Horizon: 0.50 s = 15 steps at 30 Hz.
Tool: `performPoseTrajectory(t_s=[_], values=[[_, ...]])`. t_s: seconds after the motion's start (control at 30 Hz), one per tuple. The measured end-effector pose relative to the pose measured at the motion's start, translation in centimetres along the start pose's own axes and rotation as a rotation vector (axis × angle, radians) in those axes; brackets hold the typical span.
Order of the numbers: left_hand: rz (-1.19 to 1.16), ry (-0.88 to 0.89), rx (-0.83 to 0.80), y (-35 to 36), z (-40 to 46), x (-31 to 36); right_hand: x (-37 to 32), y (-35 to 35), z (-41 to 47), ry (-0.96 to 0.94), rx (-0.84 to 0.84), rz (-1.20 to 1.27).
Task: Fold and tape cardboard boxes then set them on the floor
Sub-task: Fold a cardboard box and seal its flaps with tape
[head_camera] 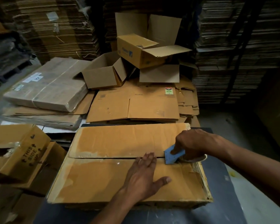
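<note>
The right hand (191,143) grasps a blue tape dispenser (172,155) at the seam near the worktop's right edge. The left hand (142,177), fingers released, presses flat on the closed cardboard box (103,180) mid-worktop (217,212).

Orange-tan box (120,178) with pale worn edges, a light-blue speckled tape dispenser (172,155), a dark desk (217,214), black "THIS SIDE UP" print on the brown carton (19,151)

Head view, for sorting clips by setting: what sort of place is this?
Likely a cardboard packing warehouse: tall stacks of flattened cartons line the back, assembled open boxes are piled ahead, and the right hand runs a tape dispenser.
</note>
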<state>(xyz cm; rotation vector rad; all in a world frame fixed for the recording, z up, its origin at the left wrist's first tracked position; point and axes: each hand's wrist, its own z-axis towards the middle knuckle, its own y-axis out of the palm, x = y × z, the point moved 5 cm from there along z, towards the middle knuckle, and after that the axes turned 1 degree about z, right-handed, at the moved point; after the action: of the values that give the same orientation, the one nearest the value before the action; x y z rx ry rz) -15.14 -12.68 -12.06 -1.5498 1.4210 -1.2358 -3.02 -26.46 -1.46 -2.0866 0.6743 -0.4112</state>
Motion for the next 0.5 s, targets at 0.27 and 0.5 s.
performPoseTrajectory(t_s=[0.27,0.5], values=[[0.103,-0.063,0.000,0.2,-4.0,-9.5,-2.1,-0.2,1.7,-0.012,0.018,0.064],[0.046,-0.150,0.022,-1.1,-3.3,-4.9,-3.5,-0.3,2.6,-0.049,0.061,0.041]])
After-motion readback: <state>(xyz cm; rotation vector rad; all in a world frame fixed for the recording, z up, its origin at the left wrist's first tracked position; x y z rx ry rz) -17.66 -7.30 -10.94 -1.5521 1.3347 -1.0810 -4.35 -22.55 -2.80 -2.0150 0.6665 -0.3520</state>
